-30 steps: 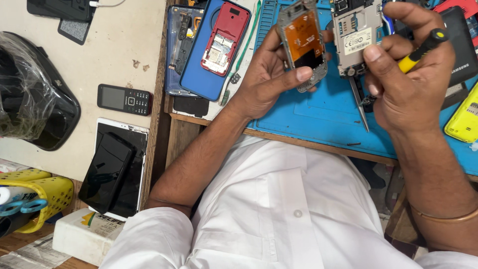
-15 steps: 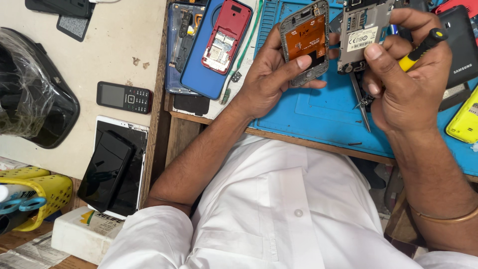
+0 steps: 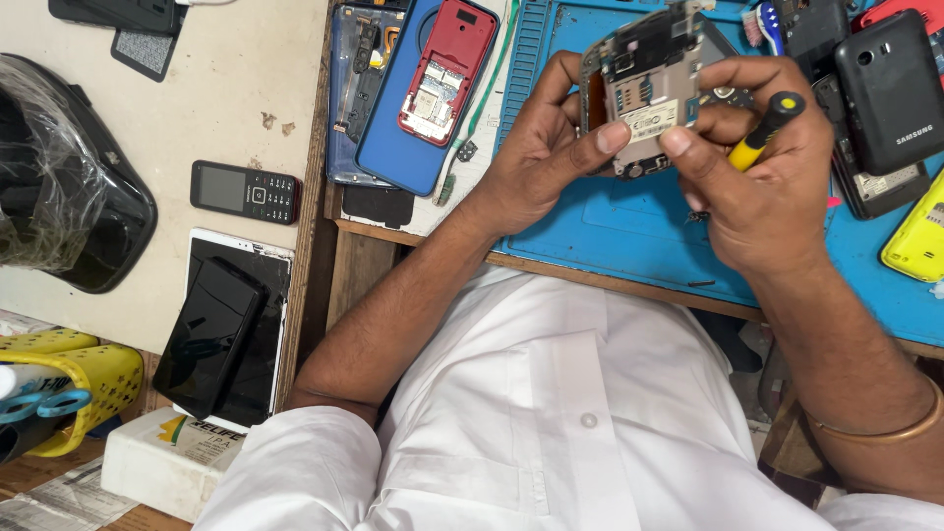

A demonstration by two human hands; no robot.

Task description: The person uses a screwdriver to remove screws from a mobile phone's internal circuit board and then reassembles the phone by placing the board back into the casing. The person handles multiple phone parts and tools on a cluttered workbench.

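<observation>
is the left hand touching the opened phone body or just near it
Touching. The head view shows the left hand gripping the opened phone body, its thumb pressed on the exposed board, while the right hand holds a yellow-handled screwdriver.

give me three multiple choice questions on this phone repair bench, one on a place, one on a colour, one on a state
1. Where does the small keypad phone lie?
A. on the blue mat
B. on the pale table left of the mat
C. in the yellow basket

2. What colour is the screwdriver handle?
A. yellow and black
B. red
C. green

3. How is the opened phone kept?
A. flat on the mat
B. held up in both hands
C. closed with its cover on

Answers:
1 B, it rests on the pale table.
2 A, the yellow handle has a black cap.
3 B, left hand and right hand pinch it above the blue mat.
</observation>
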